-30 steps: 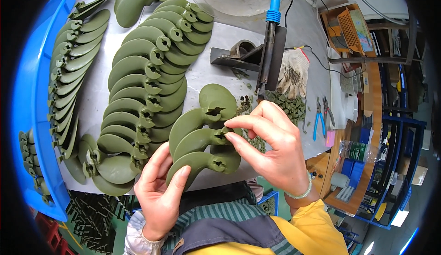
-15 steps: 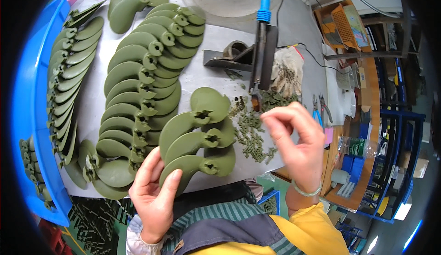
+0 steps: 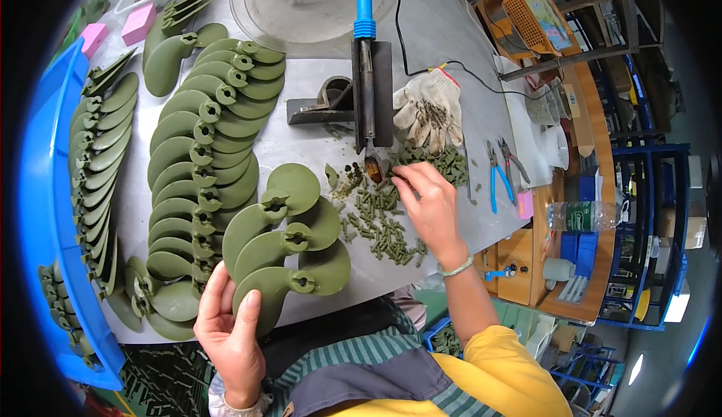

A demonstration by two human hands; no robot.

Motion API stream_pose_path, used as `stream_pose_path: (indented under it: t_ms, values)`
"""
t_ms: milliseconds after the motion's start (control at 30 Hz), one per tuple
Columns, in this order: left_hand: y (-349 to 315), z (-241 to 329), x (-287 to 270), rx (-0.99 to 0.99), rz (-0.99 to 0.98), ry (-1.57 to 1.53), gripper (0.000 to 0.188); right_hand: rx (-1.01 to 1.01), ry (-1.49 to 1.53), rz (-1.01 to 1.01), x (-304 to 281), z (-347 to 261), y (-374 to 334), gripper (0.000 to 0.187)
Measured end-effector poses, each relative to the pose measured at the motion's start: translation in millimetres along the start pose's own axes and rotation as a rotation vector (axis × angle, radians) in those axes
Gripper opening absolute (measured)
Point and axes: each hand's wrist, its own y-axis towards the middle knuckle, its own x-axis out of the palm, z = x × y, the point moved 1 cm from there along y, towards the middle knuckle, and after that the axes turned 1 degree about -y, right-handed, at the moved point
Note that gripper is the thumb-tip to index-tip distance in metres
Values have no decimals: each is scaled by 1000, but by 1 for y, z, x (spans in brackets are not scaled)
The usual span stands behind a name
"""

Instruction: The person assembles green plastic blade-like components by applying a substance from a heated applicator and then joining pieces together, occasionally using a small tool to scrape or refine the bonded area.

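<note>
Seen from above, with twelve o'clock at the top of the view: a person's two bare hands at a grey table (image 3: 436,26).

The left hand (image 3: 233,345), at seven o'clock, holds three overlapping green blades (image 3: 259,254) by their lower-left edges. Its thumb presses across the front while the other fingers curl behind, pinching the group. The blades fan up toward one o'clock from the hand, each two-lobed with a notched hole at its middle.

The right hand (image 3: 432,206), at three o'clock, is well apart from the blades, its thumb and index finger close together at ten o'clock from the palm; whether anything sits between them, I cannot tell. Just beyond these fingertips is the tip of a long tool (image 3: 365,56) with a blue handle, pointing down toward six. Small green scraps (image 3: 383,225) spread around the hand, mostly from eight to one o'clock. A soiled white glove (image 3: 432,105) lies at twelve o'clock from the hand, and blue-handled pliers (image 3: 495,180) at two.

At ten to eleven o'clock from the held blades runs a long overlapping row of similar blades (image 3: 173,154). Farther left, at nine o'clock in the view, stands a blue tray (image 3: 56,214).
</note>
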Motion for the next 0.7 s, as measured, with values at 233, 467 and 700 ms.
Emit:
stream_pose_path:
  t_ms: [233,467,700]
  values:
    - [0,5,4,-30,35,-42,54,59,68,-185,-9,7,4,15]
    - [5,-1,7,25,-10,20,52,89,187,-155,-22,3,-3,13]
    - [9,-5,8,40,9,37,53,256,427,-29,-44,-22,-2,18]
